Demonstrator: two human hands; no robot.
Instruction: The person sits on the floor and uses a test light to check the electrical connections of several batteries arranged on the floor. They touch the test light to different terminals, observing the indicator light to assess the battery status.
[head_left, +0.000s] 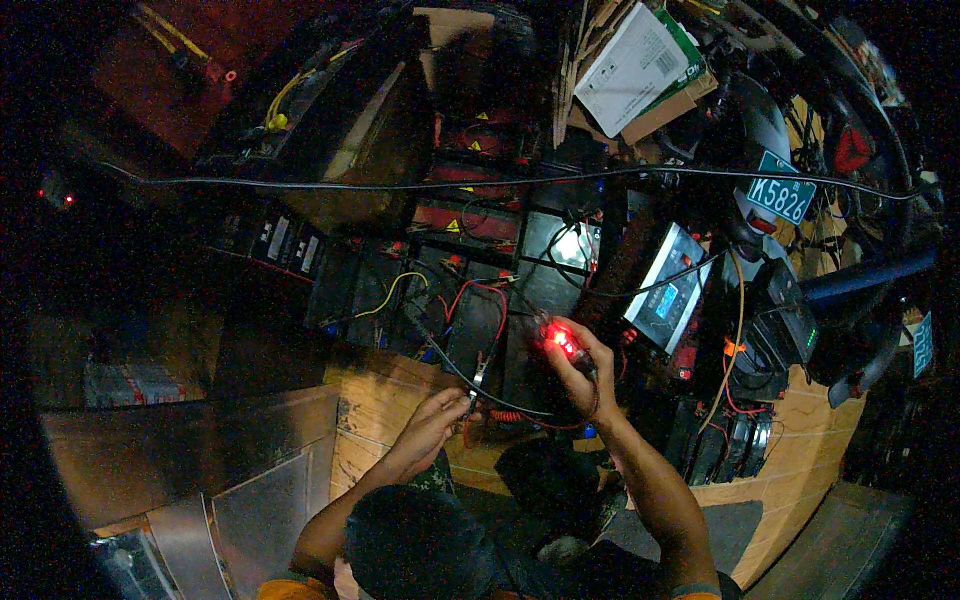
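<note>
The fingers of my left hand (429, 426) pinch the near end of a small metal clip (477, 379), whose jaws point away from me over the edge of a row of black batteries (474, 319). My right hand (590, 369) grips a small device (561, 339) that glows bright red between the fingers; its exact kind is hidden by the glare. A coiled red cord (505, 415) runs between the two hands. Red, yellow and black leads lie over the battery tops. Beyond the hands, a white glare falls on a battery (566, 241) at the back.
Right of the batteries stands a silver-and-black box with a lit blue display (666, 300). A scooter with a plate (781, 187) is behind it. A black cable (450, 184) stretches across the view. Flattened cardboard (637, 71) leans at the back; more batteries (724, 442) stand near right.
</note>
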